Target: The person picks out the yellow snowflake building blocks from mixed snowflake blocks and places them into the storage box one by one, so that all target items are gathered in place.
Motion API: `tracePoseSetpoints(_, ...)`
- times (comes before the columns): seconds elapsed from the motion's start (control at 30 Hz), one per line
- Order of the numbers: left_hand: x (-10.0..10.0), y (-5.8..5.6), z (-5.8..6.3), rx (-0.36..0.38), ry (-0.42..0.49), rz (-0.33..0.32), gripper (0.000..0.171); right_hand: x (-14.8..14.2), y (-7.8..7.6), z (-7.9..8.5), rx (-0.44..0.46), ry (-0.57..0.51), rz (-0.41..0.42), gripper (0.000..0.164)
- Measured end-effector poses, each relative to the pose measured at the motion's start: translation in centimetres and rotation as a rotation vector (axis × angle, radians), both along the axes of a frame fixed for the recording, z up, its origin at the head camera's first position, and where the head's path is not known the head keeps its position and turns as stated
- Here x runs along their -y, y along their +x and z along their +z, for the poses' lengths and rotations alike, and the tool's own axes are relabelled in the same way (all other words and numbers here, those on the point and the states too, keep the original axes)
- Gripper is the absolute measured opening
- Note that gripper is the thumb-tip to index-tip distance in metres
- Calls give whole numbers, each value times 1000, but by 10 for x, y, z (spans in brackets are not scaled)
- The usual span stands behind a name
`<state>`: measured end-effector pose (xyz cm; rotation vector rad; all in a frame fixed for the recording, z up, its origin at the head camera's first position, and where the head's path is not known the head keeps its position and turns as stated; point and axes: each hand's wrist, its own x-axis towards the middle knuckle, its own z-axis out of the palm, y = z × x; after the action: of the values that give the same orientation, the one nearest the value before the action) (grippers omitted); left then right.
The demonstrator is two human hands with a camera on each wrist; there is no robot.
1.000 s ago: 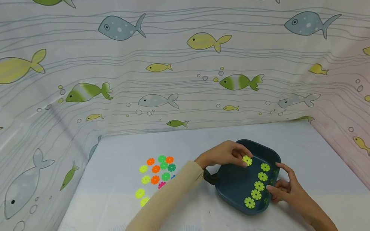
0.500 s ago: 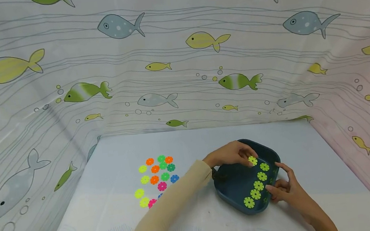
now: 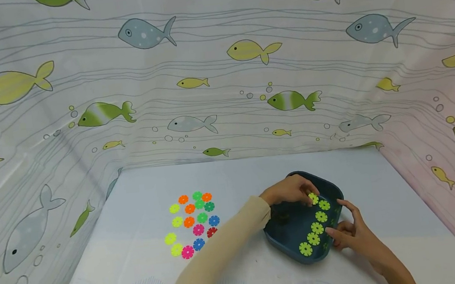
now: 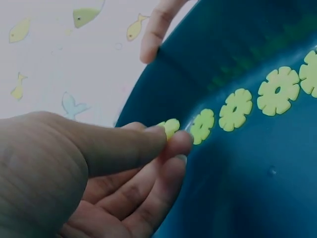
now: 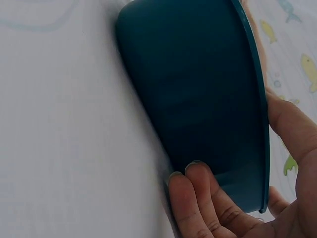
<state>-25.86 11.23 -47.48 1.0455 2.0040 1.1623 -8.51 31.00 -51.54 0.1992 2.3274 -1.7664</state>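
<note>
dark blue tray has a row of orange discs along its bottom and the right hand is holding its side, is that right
Not quite: the row of discs in the dark blue tray is yellow-green, not orange, as the head view shows. The right hand does hold the tray's side.

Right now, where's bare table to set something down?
Free: table left of the disc cluster; the gap between cluster and tray, beyond the left sleeve; the stretch from right hand to right wall. Crowded: the cluster itself, and the tray's right side, with the disc row and left hand.
</note>
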Motion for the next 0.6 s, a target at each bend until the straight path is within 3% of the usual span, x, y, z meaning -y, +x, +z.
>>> tracePoseSetpoints(0.27,-12,0,3,16,-49,124,29,1,2,3,-4,-9,5,95)
tracePoseSetpoints(0.6,-18,-2,1,-32,-112,175,27,2,2,4,-6,-16,2,95)
